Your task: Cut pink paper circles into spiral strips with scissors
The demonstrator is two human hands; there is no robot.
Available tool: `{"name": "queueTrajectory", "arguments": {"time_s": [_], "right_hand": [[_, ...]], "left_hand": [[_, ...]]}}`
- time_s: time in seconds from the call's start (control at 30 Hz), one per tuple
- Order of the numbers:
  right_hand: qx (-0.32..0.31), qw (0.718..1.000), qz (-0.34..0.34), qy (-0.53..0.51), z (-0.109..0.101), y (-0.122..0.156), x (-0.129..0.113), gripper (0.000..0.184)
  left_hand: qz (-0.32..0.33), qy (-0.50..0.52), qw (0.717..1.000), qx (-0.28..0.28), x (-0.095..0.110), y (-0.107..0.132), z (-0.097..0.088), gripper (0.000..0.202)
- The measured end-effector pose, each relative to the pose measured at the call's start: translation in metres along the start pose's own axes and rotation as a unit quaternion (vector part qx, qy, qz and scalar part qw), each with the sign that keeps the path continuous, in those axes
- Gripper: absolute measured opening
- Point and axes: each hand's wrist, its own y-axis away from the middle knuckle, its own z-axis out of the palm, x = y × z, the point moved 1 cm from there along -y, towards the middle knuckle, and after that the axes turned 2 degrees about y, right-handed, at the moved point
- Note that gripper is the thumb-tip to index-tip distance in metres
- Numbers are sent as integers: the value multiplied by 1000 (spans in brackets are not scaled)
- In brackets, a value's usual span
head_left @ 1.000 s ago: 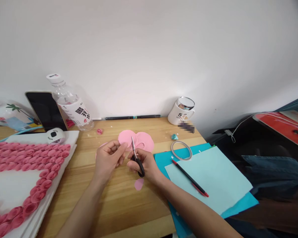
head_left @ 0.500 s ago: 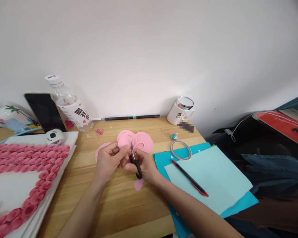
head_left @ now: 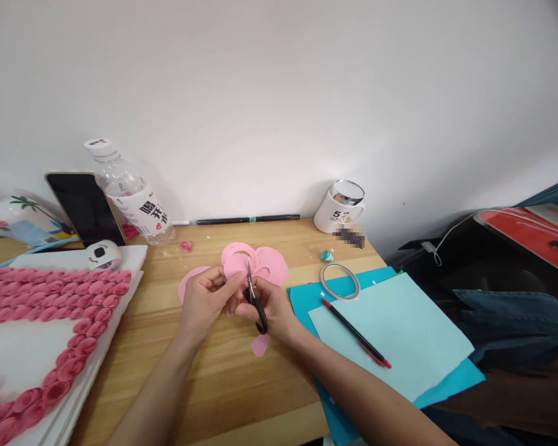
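Observation:
My left hand point(head_left: 205, 300) pinches a pink paper cutout point(head_left: 255, 263) made of joined round lobes, holding it above the wooden table point(head_left: 214, 371). My right hand point(head_left: 272, 305) grips small black-handled scissors point(head_left: 255, 297), blades pointing up into the pink paper between my hands. Another pink round piece point(head_left: 188, 285) shows just left of my left hand. A small pink scrap point(head_left: 260, 345) lies on the table below my right hand.
A white board point(head_left: 23, 347) edged with several pink paper roses lies at the left. A water bottle point(head_left: 132, 198), phone point(head_left: 86, 207), black pen point(head_left: 248, 219) and white mug point(head_left: 339, 209) line the wall. Blue paper sheets point(head_left: 400, 334), a red-and-black pen point(head_left: 356, 334) and a tape ring point(head_left: 339, 282) lie at the right.
The pink cutout has turned a little in my left hand, and the scissors have shifted slightly along it. Both hands stay in the same place.

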Motion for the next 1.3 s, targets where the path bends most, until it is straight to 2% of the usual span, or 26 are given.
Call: {"name": "queueTrajectory", "arguments": {"time_s": [0.23, 0.6, 0.87, 1.23, 1.3], "right_hand": [[6, 1000, 6, -2, 1, 0, 0, 45], [46, 996, 69, 22, 1, 3, -6, 45], [42, 996, 75, 25, 0, 4, -2, 40], [52, 994, 97, 15, 2, 6, 0, 44], [55, 994, 91, 13, 3, 6, -1, 44]], "left_hand": [[8, -9, 1000, -5, -1, -1, -1, 29], [14, -2, 1000, 15, 4, 1, 0, 27], [28, 27, 999, 17, 1, 0, -2, 27], [34, 67, 995, 58, 3, 0, -1, 22], [32, 54, 997, 47, 4, 1, 0, 22]]}}
